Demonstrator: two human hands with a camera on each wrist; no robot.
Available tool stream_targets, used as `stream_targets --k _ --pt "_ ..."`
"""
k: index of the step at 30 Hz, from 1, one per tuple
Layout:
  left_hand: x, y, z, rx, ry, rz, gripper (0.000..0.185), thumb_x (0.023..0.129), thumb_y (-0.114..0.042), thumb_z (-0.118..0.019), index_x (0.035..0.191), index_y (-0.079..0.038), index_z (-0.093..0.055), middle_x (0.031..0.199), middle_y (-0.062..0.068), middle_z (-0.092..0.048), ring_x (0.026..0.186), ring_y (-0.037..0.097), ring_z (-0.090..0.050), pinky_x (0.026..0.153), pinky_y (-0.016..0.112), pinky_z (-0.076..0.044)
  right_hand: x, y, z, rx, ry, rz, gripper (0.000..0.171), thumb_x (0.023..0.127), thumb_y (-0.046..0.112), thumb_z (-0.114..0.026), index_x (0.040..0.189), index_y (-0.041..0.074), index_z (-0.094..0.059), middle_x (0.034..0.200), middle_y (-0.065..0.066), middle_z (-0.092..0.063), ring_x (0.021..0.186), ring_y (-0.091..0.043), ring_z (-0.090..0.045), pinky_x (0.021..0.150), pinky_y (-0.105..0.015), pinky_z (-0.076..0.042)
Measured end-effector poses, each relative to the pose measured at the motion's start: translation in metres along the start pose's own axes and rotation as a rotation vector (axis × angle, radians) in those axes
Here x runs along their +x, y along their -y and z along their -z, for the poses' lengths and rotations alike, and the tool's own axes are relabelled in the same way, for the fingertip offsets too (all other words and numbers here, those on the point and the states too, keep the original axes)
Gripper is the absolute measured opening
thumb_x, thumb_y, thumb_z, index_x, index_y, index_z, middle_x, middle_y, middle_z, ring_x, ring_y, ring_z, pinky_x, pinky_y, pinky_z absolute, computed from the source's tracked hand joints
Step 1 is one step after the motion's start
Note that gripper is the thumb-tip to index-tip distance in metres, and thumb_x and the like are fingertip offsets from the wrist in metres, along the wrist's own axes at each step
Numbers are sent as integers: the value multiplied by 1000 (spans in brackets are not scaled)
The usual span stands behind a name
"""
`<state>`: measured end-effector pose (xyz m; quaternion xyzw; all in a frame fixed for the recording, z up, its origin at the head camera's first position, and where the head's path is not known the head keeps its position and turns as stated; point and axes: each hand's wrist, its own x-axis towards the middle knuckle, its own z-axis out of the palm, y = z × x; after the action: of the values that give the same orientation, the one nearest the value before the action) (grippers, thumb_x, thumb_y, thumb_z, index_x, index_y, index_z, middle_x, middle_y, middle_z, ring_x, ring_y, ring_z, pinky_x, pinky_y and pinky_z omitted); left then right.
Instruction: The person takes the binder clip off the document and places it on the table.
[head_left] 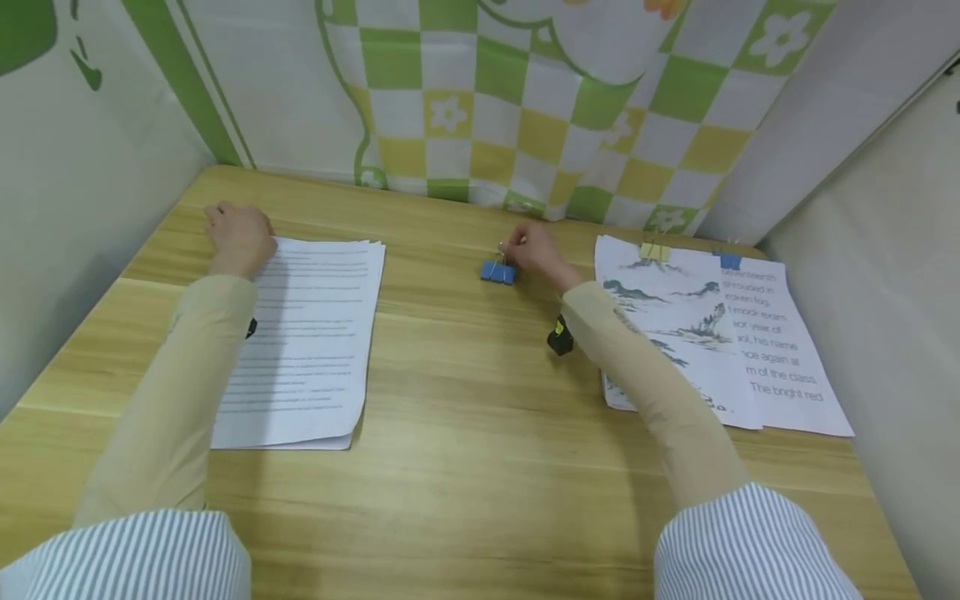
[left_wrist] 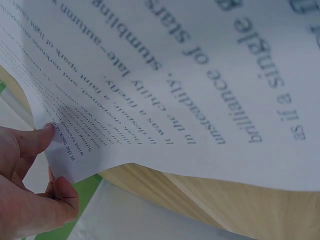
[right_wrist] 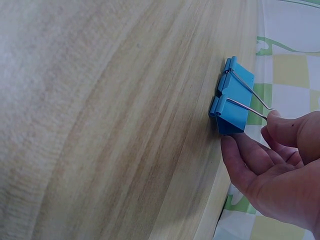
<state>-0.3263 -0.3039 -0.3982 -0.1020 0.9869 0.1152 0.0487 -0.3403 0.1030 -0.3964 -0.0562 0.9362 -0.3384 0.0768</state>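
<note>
On the left of the table lies a stack of printed sheets (head_left: 315, 358). My left hand (head_left: 240, 240) is at its top left corner; in the left wrist view the thumb and fingers pinch the corner of the paper (left_wrist: 110, 100), which bows upward. Toward the back middle is a blue binder clip (head_left: 497, 272) with wire handles. My right hand (head_left: 536, 250) pinches one handle between thumb and finger. Seen from the right wrist, the clip's blue body (right_wrist: 237, 95) is close to the wood surface, with other fingertips beside its lower end.
At the right lie papers with a landscape drawing (head_left: 667, 333), bearing a yellow binder clip (head_left: 655, 252). Beside them are printed pages (head_left: 795, 367) with another blue clip (head_left: 728, 260). A checked curtain (head_left: 517, 108) hangs behind the wooden table (head_left: 450, 483).
</note>
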Motion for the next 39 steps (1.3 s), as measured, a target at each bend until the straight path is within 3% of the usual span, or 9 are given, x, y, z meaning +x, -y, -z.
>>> stream_targets --k 6,13,20,23,27,31,37,39 --pt "-3 3 -4 -13 -42 -31 33 85 -4 -43 107 17 -56 120 48 -35 118 59 -29 90 60 -42 -1 1 -1 -17 -10 14 21 91 20 -61 77 6 -54 79 -3 -52 78 -17 -50 64 -22 -38" --pt "-5 6 -8 -4 -47 -64 30 86 -2 -44 105 18 -57 116 47 -37 114 58 -33 85 58 -44 -3 4 -1 -32 -15 9 21 91 21 -61 79 4 -56 82 -5 -55 81 -19 -52 68 -24 -41" --pt "-5 1 -9 -10 -49 -33 29 87 -1 -40 103 17 -57 115 44 -38 114 56 -33 86 59 -41 -3 0 -1 15 4 -25 28 93 23 -59 103 -3 -63 108 -19 -67 101 -26 -62 85 -31 -50" --pt "-5 -5 -10 6 -35 -29 29 87 -1 -40 103 18 -56 115 44 -38 113 55 -33 86 58 -42 -6 -6 4 75 27 -33 32 93 24 -58 110 -4 -60 111 -22 -66 103 -30 -64 86 -32 -51" --pt "-3 -7 -11 29 -27 -16 31 86 -1 -39 105 19 -53 116 45 -38 114 55 -34 86 57 -44 -13 -18 19 119 36 -48 32 94 19 -56 114 -6 -58 113 -24 -64 102 -33 -64 86 -34 -53" --pt "-3 -5 -12 24 -27 -15 32 87 -1 -38 107 19 -53 117 46 -38 115 56 -34 86 58 -45 -22 -39 45 61 -12 -91 31 93 15 -54 114 -7 -60 113 -25 -63 102 -34 -62 89 -35 -51" --pt "-5 -1 -12 14 -31 -35 32 87 -1 -38 107 19 -52 116 49 -37 114 59 -33 84 59 -44 -39 -84 83 4 -114 -197 32 89 13 -56 111 -9 -61 96 -19 -68 83 -23 -65 67 -21 -48" --pt "-5 -1 -12 11 -33 -35 32 87 -2 -38 108 19 -52 117 48 -37 114 58 -33 85 60 -44 -46 -101 95 -11 -142 -236 33 89 13 -56 112 -10 -61 96 -21 -68 80 -22 -64 66 -22 -47"
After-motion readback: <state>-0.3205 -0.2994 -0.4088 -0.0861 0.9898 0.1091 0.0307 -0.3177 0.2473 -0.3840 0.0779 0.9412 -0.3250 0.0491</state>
